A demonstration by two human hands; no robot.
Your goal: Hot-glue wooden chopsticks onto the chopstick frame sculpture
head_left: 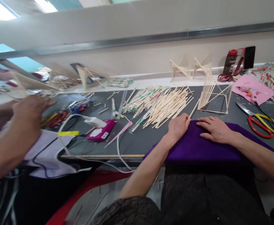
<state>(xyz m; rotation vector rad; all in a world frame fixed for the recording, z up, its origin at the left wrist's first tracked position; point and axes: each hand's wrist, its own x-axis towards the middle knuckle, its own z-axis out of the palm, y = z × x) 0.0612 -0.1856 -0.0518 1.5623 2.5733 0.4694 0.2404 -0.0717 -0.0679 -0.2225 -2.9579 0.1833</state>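
Note:
My left hand [178, 127] is closed round the lower end of a wooden chopstick [194, 108], which slants up and away to the right. My right hand [215, 128] lies palm down with its fingers stretched out on a purple cloth [198, 150] along the table's front edge. Just beyond both hands stands a frame of glued chopsticks [212, 111], with a fan of sticks on its left side. Left of it spreads a loose pile of bare chopsticks [171, 107], beside several in wrappers [139, 100].
Red-and-yellow scissors [260, 125] lie at right, near a glue gun [248, 91] on pink paper [266, 89]. A magenta power strip [101, 130] with white cables sits left. A co-worker's arm [22, 125] reaches in. Two stick models [180, 70], a bottle [230, 62] and a phone [249, 57] stand behind.

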